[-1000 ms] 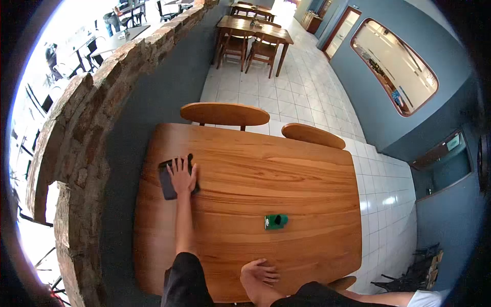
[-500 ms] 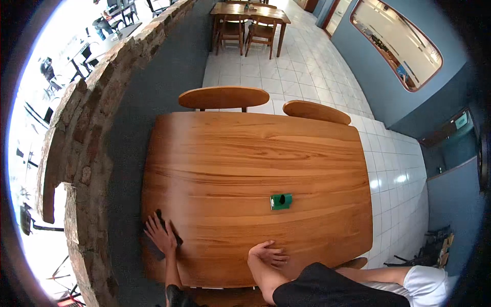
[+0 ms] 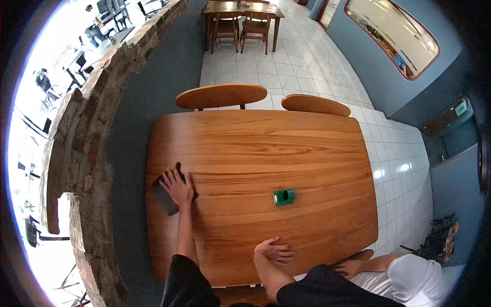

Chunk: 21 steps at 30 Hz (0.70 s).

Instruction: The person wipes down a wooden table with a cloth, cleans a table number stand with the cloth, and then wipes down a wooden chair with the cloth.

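Observation:
A dark cloth (image 3: 166, 198) lies on the left part of the wooden table (image 3: 245, 153). Over it, pressing it flat to the wood, is my left hand (image 3: 178, 189), with its fingers spread. Bits of the cloth stick out past the fingertips and beside the wrist. My right hand (image 3: 276, 251) rests on the table near the front edge, fingers apart and nothing in it. Beyond that hand, right of the middle, sits a small green object (image 3: 284, 197) with a black spot on top.
Two chair backs (image 3: 221, 96) stand at the far edge. A rough brick-topped wall (image 3: 84, 138) runs along the left. At the lower right a person's hand (image 3: 350, 268) is by the table corner, beside a chair. Another table (image 3: 243, 8) with chairs stands farther back.
My left hand and the dark cloth went toward the near left edge, then back up the table. My right hand stays near the front edge. The other person's hand has come into view.

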Available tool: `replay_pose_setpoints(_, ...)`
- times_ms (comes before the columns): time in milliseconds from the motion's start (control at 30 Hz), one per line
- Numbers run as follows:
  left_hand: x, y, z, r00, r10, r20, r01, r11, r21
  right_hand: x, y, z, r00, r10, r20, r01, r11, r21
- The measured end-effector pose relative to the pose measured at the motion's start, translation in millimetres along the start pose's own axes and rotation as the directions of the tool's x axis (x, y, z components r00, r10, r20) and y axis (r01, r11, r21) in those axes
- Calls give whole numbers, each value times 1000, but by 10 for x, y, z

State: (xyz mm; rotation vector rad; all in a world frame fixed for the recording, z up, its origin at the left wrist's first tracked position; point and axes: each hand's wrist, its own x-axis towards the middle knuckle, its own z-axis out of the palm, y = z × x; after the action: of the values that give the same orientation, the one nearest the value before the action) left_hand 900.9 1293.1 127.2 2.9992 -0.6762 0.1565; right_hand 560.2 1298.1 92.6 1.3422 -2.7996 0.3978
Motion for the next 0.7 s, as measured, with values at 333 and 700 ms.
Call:
replay_pose_setpoints(333,-1192,1383,-83,912,411,1,-384,851,-358,-7,-38,-51,999,13,-32,-13,1000,17)
replay_pose_setpoints(700,-1154,41,-154,972,234,-14,-232,956,-181,2,-19,-47,999,-18,-42,17,1000,-16)
